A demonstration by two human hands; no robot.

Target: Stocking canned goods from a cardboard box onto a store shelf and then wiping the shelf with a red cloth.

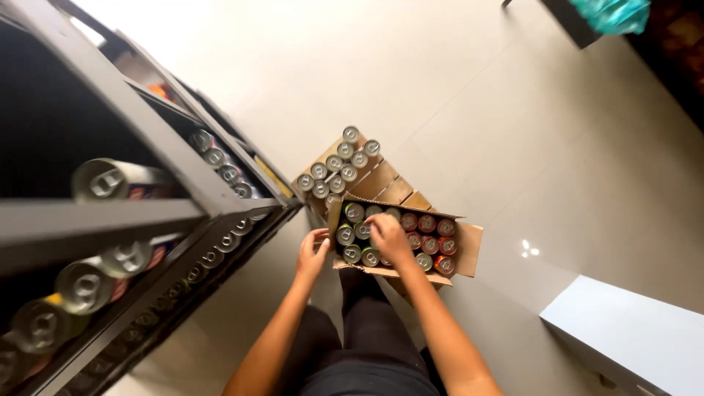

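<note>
Below, a box (469,246) of cans (427,242) is reached into.
Its edge is gripped by the left hand (312,253); the right hand (389,236) fingers are curled on cans.

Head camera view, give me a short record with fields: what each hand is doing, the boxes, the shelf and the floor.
left hand: the left hand grips the left edge of the near cardboard box
right hand: the right hand rests on the cans in the box, green-topped to the left, red to the right
second box: a farther open box holds silver-topped cans
shelf: a dark metal rack at left, cans on its shelves
floor: pale glossy tiles
</note>
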